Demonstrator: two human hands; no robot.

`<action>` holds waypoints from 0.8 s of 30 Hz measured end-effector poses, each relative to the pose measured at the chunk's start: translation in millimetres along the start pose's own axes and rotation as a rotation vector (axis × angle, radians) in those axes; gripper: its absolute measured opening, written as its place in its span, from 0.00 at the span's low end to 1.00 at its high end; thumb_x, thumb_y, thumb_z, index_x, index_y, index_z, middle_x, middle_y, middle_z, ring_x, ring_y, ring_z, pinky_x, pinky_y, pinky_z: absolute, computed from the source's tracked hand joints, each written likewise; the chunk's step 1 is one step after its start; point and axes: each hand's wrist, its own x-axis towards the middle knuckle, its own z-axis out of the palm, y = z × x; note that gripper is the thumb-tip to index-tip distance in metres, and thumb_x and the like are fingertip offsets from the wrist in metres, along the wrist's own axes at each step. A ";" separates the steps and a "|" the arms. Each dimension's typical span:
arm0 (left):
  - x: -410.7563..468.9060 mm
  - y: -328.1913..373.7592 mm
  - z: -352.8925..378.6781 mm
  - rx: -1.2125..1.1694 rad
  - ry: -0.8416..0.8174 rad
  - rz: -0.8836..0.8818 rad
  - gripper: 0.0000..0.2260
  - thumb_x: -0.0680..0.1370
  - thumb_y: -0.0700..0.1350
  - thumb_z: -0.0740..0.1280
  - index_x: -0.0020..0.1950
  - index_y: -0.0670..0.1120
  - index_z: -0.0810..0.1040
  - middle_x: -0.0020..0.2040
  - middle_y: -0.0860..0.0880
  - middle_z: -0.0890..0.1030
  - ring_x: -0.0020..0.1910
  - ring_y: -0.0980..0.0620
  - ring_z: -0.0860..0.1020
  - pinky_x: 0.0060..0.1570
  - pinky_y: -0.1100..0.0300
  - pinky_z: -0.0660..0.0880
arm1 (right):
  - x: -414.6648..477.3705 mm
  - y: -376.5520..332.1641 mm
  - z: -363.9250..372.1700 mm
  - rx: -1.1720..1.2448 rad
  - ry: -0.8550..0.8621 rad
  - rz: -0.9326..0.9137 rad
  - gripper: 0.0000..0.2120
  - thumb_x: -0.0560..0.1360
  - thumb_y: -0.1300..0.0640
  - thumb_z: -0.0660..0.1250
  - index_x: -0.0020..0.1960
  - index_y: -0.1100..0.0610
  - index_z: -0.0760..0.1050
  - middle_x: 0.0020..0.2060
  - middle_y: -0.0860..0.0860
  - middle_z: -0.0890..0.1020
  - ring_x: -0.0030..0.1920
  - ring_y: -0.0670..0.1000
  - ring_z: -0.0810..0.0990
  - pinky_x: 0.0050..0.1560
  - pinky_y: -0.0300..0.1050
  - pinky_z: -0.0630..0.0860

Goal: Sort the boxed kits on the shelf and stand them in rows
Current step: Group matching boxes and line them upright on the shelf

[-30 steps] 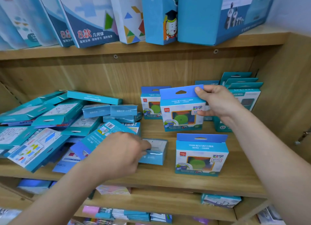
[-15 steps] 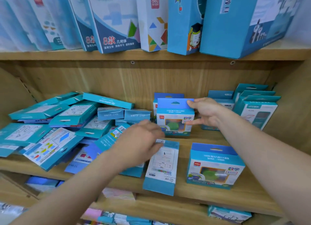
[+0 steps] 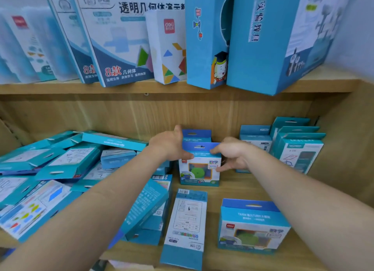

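In the head view, both hands are squaring up a small box point(image 3: 199, 165) standing upright at the back of the shelf point(image 3: 238, 187), just in front of a matching box point(image 3: 196, 135). The left hand point(image 3: 172, 145) is pressing its thumb on the box's upper left corner; the right hand point(image 3: 230, 155) is pinching the upper right edge, though how firmly it is gripping is hard to say. The row is only starting. Next, I judge, another loose box needs lifting in front: a flat box point(image 3: 187, 220) is lying at 6 o'clock, an upright one point(image 3: 253, 228) at 5 o'clock. At 9 o'clock a jumbled pile point(image 3: 50, 169) is crowding the left side, and teal boxes point(image 3: 299, 149) are standing at 3 o'clock.
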 end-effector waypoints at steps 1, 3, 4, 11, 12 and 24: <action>3.6 -1.4 -0.2 -0.008 -0.025 -0.013 0.42 0.68 0.63 0.72 0.72 0.44 0.57 0.62 0.45 0.77 0.61 0.44 0.75 0.51 0.52 0.73 | 2.9 0.0 0.7 0.006 0.003 0.008 0.13 0.78 0.65 0.63 0.61 0.65 0.68 0.63 0.61 0.73 0.57 0.60 0.78 0.48 0.56 0.79; 9.0 -4.4 0.5 -0.038 -0.072 -0.029 0.40 0.67 0.62 0.73 0.70 0.43 0.60 0.63 0.45 0.76 0.61 0.44 0.75 0.53 0.52 0.73 | 10.2 -0.2 2.1 0.026 0.021 0.004 0.17 0.78 0.65 0.63 0.65 0.65 0.67 0.67 0.59 0.71 0.61 0.59 0.76 0.50 0.56 0.79; 11.5 -5.7 0.8 -0.052 -0.091 -0.032 0.39 0.67 0.61 0.73 0.69 0.43 0.62 0.63 0.45 0.76 0.61 0.44 0.74 0.55 0.52 0.73 | 14.0 -0.7 2.9 0.041 0.029 0.001 0.18 0.77 0.65 0.63 0.66 0.65 0.66 0.68 0.59 0.70 0.64 0.59 0.74 0.53 0.56 0.78; 24.5 -17.9 3.0 -0.152 -0.004 -0.054 0.31 0.68 0.53 0.75 0.67 0.45 0.71 0.64 0.47 0.77 0.62 0.46 0.75 0.55 0.58 0.72 | 27.8 -3.2 14.3 0.111 0.017 -0.026 0.22 0.74 0.71 0.65 0.66 0.64 0.65 0.70 0.59 0.67 0.67 0.58 0.70 0.58 0.51 0.77; 24.6 -19.2 3.1 -0.142 0.012 -0.045 0.31 0.68 0.52 0.76 0.67 0.46 0.71 0.64 0.47 0.77 0.62 0.46 0.75 0.53 0.58 0.71 | 29.4 -2.6 14.9 0.096 0.015 -0.022 0.22 0.73 0.72 0.66 0.65 0.64 0.67 0.69 0.59 0.69 0.66 0.58 0.71 0.55 0.50 0.78; 29.8 -22.1 3.4 0.103 0.067 0.051 0.27 0.68 0.52 0.75 0.64 0.47 0.72 0.59 0.46 0.79 0.58 0.44 0.77 0.52 0.53 0.73 | 23.8 -4.0 14.3 -0.092 -0.005 -0.029 0.08 0.75 0.66 0.67 0.50 0.59 0.70 0.60 0.56 0.77 0.57 0.52 0.77 0.56 0.48 0.78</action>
